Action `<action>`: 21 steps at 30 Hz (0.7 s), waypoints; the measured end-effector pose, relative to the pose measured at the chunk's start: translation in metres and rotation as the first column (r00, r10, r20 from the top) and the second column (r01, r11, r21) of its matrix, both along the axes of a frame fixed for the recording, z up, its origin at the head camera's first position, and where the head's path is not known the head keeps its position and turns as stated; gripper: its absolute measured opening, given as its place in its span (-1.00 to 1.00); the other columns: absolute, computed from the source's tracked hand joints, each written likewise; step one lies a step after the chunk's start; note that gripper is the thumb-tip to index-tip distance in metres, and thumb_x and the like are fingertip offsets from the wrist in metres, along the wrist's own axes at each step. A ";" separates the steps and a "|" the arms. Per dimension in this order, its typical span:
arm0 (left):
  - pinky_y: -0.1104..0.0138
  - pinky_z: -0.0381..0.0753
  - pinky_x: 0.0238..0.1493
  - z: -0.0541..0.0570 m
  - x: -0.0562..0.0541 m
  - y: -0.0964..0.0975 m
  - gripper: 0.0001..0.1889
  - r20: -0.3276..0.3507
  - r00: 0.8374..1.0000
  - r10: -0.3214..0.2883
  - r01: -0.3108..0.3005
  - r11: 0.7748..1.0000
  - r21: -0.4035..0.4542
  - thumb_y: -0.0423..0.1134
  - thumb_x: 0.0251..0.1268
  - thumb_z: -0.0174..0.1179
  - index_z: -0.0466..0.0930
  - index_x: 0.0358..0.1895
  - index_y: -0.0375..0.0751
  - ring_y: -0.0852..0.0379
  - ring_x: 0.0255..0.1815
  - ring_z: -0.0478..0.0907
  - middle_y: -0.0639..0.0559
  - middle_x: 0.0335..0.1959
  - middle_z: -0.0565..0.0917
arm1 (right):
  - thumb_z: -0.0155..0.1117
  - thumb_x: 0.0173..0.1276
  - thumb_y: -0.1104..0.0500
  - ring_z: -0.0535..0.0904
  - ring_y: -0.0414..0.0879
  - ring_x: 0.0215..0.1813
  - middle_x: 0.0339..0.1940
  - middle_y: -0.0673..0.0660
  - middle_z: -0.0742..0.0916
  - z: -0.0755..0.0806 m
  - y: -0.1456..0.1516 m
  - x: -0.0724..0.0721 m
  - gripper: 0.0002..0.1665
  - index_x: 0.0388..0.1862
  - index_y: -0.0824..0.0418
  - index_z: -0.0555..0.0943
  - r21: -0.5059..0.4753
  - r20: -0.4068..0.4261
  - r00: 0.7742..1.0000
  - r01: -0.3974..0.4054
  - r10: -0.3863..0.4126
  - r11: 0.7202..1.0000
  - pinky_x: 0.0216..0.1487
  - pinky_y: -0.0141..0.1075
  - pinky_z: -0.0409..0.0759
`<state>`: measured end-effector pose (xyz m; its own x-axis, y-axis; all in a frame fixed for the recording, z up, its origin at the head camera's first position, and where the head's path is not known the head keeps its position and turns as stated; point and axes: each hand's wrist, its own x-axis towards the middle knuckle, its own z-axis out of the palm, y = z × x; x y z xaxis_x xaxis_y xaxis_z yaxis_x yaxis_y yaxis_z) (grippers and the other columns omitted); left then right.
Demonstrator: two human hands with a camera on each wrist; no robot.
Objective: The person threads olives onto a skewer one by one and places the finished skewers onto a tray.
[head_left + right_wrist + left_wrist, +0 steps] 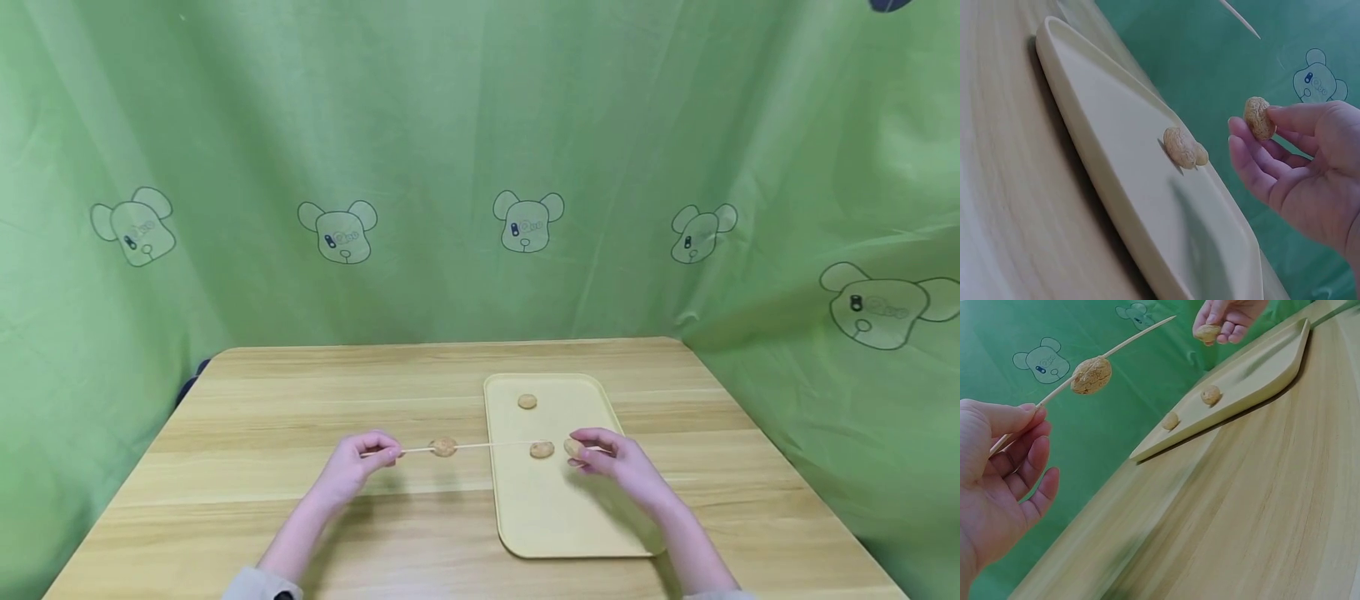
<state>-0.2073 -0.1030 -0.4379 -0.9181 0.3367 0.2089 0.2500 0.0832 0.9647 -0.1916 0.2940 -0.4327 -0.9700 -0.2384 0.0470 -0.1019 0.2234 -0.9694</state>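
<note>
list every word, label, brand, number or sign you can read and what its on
"oo", seemingly the end of a faint word on a bear face on the green curtain; its first letter is unclear.
Lettering on the other bear faces: too faint or small to read surely.
No text visible on the skewer, tan lumps, tray or table.

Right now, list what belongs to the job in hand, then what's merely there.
Likely in the job:
wooden skewer, in the left hand
brown lump threaded on it
second lump, in the right hand
tray holding two more lumps

Merely there:
green curtain
table under the tray
</note>
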 end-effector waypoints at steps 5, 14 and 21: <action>0.38 0.54 -0.16 0.002 0.001 -0.002 -0.80 -0.006 1.000 0.002 -0.002 1.000 -0.006 -0.43 0.23 0.11 0.53 -0.25 -0.63 0.17 -0.26 0.52 0.00 -0.32 0.59 | 0.13 0.33 0.29 0.63 -0.06 -0.10 0.04 0.47 0.52 0.003 -0.004 0.001 -0.45 0.18 0.59 0.28 -0.028 -0.001 1.000 -0.001 0.001 1.000 -0.02 -0.27 0.56; 0.40 0.54 -0.16 0.005 0.002 -0.007 -0.81 -0.027 1.000 0.015 -0.015 1.000 -0.001 -0.45 0.23 0.11 0.52 -0.26 -0.64 0.24 -0.29 0.51 -0.01 -0.32 0.59 | 0.12 0.34 0.27 0.63 -0.04 -0.09 0.00 0.34 0.57 0.008 -0.017 0.000 -0.47 0.17 0.59 0.29 -0.138 0.027 1.000 0.001 0.003 0.990 -0.01 -0.26 0.55; 0.38 0.56 -0.15 0.006 0.004 -0.007 -0.81 -0.021 1.000 0.003 -0.003 1.000 -0.002 -0.46 0.22 0.11 0.52 -0.25 -0.64 0.23 -0.29 0.52 -0.12 -0.30 0.59 | 0.16 0.27 0.36 0.62 -0.05 -0.12 -0.06 0.32 0.57 0.007 -0.026 0.000 -0.45 0.16 0.62 0.27 -0.187 0.026 0.998 -0.043 0.049 0.981 -0.01 -0.24 0.56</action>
<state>-0.2032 -0.1105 -0.4319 -0.9146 0.3342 0.2276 0.2700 0.0860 0.9590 -0.1918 0.2680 -0.4260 -0.9599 -0.2724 0.0656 -0.0778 0.0343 -0.9964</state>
